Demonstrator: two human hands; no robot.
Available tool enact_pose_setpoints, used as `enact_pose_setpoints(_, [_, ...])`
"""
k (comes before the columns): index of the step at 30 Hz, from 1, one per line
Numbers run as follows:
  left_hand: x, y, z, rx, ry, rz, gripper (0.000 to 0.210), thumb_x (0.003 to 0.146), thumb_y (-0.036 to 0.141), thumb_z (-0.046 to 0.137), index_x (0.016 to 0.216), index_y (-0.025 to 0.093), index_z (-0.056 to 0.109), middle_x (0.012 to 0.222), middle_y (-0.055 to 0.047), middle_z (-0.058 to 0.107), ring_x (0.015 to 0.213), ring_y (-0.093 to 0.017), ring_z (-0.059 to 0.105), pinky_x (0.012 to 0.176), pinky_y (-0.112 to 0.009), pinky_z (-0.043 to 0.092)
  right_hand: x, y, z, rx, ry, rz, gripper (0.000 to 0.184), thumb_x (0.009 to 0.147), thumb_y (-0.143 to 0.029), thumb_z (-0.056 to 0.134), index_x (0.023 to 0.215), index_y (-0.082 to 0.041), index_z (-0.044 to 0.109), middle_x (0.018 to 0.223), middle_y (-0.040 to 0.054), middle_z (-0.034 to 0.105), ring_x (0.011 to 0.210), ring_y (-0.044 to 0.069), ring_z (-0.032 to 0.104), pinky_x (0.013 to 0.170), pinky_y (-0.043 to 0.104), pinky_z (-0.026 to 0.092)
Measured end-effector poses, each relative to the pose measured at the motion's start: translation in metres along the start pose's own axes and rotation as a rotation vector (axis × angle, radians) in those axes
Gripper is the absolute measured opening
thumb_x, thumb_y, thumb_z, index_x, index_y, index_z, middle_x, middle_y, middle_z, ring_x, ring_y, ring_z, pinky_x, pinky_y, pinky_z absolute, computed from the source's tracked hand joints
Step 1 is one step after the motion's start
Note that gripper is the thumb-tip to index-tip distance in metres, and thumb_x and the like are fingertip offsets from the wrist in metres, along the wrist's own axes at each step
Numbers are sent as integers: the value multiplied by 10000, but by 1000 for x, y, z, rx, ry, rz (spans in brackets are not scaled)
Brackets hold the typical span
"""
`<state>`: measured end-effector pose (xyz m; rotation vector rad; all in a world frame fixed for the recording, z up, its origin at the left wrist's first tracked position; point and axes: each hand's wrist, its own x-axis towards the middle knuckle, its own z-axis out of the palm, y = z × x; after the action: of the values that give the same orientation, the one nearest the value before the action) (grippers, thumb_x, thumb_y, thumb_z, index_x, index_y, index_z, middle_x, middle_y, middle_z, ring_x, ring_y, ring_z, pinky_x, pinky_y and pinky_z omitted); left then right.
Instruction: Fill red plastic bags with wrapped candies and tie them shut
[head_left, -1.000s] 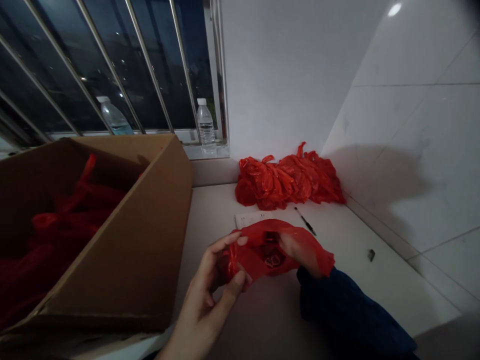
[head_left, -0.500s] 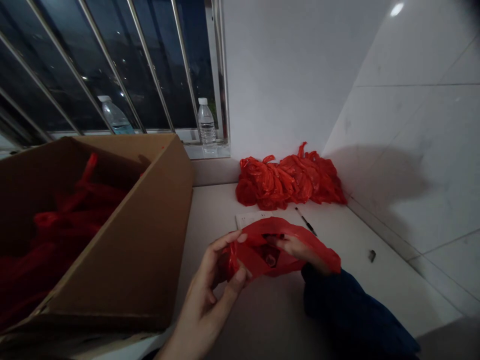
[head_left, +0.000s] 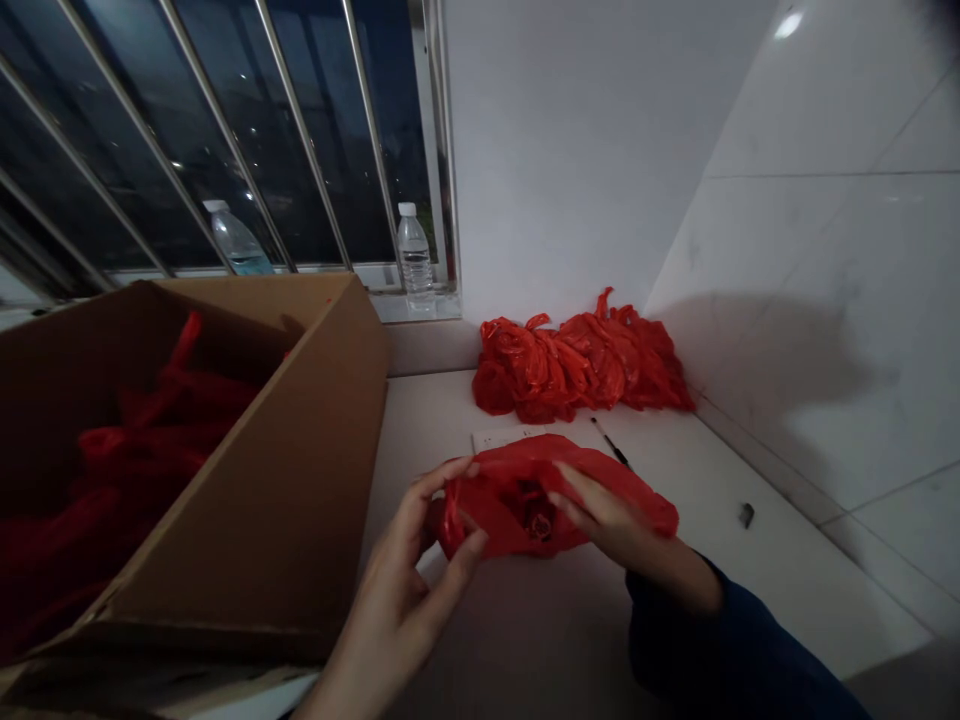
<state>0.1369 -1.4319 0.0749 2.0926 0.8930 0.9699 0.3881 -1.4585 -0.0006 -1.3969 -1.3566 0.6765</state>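
A red plastic bag (head_left: 495,500) lies on its side over the white table, its mouth turned toward me. Dark items with a pale round mark (head_left: 540,526) show inside; their kind cannot be made out. The thumb and fingers of my left hand (head_left: 420,560) curl around the bunched left end of the bag. My right hand (head_left: 607,515) rests at the right side of the opening, fingers stretched out flat against the red film. A sheet of paper (head_left: 495,438) is partly covered behind the bag, and a black pen (head_left: 611,443) lies at its back right.
On the left stands an open cardboard box (head_left: 300,470) with red bags (head_left: 172,410) inside. Several tied red bags (head_left: 577,365) are heaped against the back wall. Two water bottles (head_left: 414,255) stand by the barred window. A small dark object (head_left: 745,515) lies right.
My right hand has come out of the bag's mouth toward the right, and more of it and its wrist shows. My left hand has stayed at the left end, shifting slightly left.
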Motion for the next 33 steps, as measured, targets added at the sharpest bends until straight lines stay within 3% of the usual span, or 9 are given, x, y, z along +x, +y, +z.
enact_pose_setpoints(2, [2,-1,-6,150,-10,53,499,926,344,595,1395,346,427,1277,-67,603,1013,-186,658,893,-288,541,-25,-16,-19,-226,-132,-114,445,908,-390,601,1344,-302,580,1360,51,622,1223,272,594,1026,433,487])
enact_pose_setpoints(5, [3,1,-15,324,-49,73,502,931,343,580,1401,380,409,1191,-32,634,969,-167,668,918,-301,534,-58,-36,-54,-456,-204,-183,257,967,-365,507,1154,-281,662,1032,30,750,783,173,715,678,293,557])
enact_pose_setpoints(8, [1,3,-20,419,-53,55,576,923,358,579,1444,393,336,1077,-3,661,859,-146,686,810,-264,565,-74,-39,-76,-700,83,-190,296,935,-504,528,858,-235,626,697,-4,667,520,142,608,494,265,461])
enact_pose_setpoints(11, [-3,4,-22,472,-42,30,614,921,363,564,1469,389,289,957,25,667,673,-115,678,648,-214,562,-74,-26,-84,-924,377,-146,461,835,-681,562,911,-227,585,721,6,626,496,159,578,446,279,403])
enact_pose_setpoints(14, [-3,7,-28,543,-40,56,586,923,355,553,1461,384,321,899,35,667,581,-106,658,580,-201,539,-68,-16,-92,-964,317,-143,393,888,-620,524,954,-241,605,815,19,633,520,153,587,457,278,405])
enact_pose_setpoints(21, [29,45,-50,732,219,203,482,892,337,619,1362,373,516,999,-6,685,730,-172,686,656,-253,537,-17,-48,-123,-230,200,-329,199,889,-407,614,800,-233,649,1059,68,672,1017,232,648,877,356,519])
enact_pose_setpoints(27, [71,70,-35,419,376,324,368,879,234,654,1239,306,622,992,-13,655,817,-156,677,738,-255,582,51,-67,-67,854,270,-234,285,901,-510,578,813,-245,637,811,6,692,807,195,693,820,394,575])
enact_pose_setpoints(30, [85,67,-21,290,398,364,286,889,199,636,1168,258,655,1047,-24,637,925,-153,660,819,-264,583,59,-71,-42,911,253,-258,232,870,-460,660,982,-258,648,976,2,701,686,129,654,769,349,590])
enact_pose_setpoints(33, [94,66,-6,171,413,438,259,885,167,638,1134,234,664,1095,-34,615,960,-143,633,843,-254,575,55,-76,-27,720,168,-331,456,822,-379,733,1241,-316,566,1262,27,626,695,112,636,736,326,586])
